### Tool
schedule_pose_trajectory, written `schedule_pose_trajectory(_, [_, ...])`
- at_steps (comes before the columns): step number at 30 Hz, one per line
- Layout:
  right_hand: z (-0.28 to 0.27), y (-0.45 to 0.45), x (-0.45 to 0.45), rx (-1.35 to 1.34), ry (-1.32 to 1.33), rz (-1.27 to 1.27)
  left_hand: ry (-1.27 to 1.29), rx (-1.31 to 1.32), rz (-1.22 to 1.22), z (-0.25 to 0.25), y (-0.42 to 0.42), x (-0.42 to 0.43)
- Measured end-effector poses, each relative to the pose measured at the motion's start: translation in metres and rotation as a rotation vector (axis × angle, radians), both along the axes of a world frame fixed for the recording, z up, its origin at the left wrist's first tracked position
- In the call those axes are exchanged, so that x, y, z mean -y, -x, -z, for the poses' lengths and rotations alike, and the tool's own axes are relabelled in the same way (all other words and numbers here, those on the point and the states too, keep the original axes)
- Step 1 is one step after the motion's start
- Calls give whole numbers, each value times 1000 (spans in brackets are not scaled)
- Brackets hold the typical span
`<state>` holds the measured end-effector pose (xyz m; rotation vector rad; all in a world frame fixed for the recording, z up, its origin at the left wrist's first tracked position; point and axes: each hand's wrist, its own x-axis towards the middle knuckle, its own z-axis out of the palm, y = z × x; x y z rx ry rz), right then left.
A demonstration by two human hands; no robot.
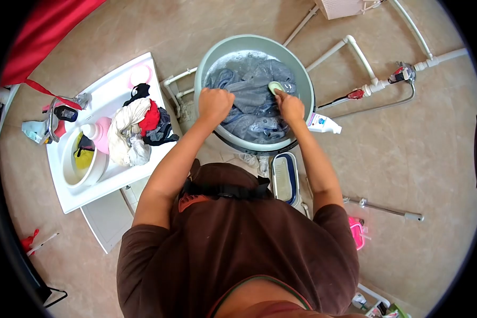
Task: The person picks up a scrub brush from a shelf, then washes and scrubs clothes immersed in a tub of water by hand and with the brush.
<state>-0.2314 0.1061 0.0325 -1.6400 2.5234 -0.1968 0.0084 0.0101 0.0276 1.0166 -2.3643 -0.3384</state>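
A round grey-green tub [307, 87] holds soapy water and a wet grey-blue garment [254, 95]. My left hand [215, 104] is a closed fist at the tub's left side, gripping what looks like the edge of the garment; the fingers' undersides are hidden. Over the right part of the cloth, my right hand [290, 107] is closed on a pale green oval object [275, 86], too small to tell whether soap or a brush. The object touches the garment. Foam [244, 57] floats along the tub's far side.
Left of the tub, a white sink counter [63, 197] bears a clothes pile [126, 124], a pink bottle [102, 133] and a white basin [71, 177]. A white bottle [323, 123] lies right of the tub. White pipes [350, 41] run along the wall.
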Motion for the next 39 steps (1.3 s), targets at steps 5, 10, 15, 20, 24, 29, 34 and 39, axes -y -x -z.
schedule_pose_trajectory(5, [-9, -88, -3, 499, 327, -270, -70, -116, -80, 0, 0, 0])
schedule_pose_trajectory(10, [40, -12, 15, -299, -138, -70, 195, -366, -115, 3, -10, -4])
schedule_pose_trajectory(15, [3, 17, 7, -1, 43, -19, 103, -324, -156, 17, -26, 2])
schedule_pose_trajectory(20, [-19, -91, 19, 359, 378, -299, 60, -243, -127, 16, -26, -4])
schedule_pose_trajectory(24, [27, -57, 30, -172, -113, -175, 43, -233, -123, 16, -32, -4])
schedule_pose_trajectory(29, [1, 27, 17, -21, -46, 57, 76, -251, -121, 15, -30, -6])
schedule_pose_trajectory(34, [0, 21, 34, 375, 392, 37, 36, -248, -142, 11, -23, -9])
schedule_pose_trajectory(39, [31, -18, 79, 332, 310, 174, 12, -210, -128, 15, -19, -6])
